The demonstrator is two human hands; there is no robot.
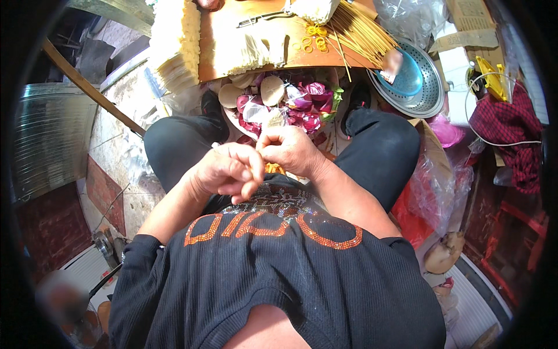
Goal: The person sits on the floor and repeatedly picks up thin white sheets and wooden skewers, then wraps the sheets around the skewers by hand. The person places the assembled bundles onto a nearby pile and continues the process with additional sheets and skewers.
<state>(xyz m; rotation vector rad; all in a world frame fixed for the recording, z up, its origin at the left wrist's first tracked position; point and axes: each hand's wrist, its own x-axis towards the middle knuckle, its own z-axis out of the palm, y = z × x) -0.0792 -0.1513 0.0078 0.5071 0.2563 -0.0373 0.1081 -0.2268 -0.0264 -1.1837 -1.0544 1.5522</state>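
Observation:
My two hands meet above my lap, between my spread knees. My left hand (229, 171) has its fingers curled, and whatever lies in them is hidden. Beside it, my right hand (290, 150) pinches thumb and forefinger together on something too small to make out. A pale, fringed piece (274, 119) shows just beyond the right fingertips; I cannot tell whether it is held. Orange loops (275, 168) peek out below the hands. Past them, a basin of purple-red leaves and trimmings (305, 107) sits between my feet, with pale round slices (272, 91) on top.
A low wooden table (224, 35) bears a tall pale stack (174, 46), white stringy bunches (256, 51), yellow rubber bands (314, 38), a tool with dark handles (261, 19) and bamboo skewers (360, 32). At the right stand a metal colander (427, 104) with a blue basin (410, 72), and plastic bags (433, 186).

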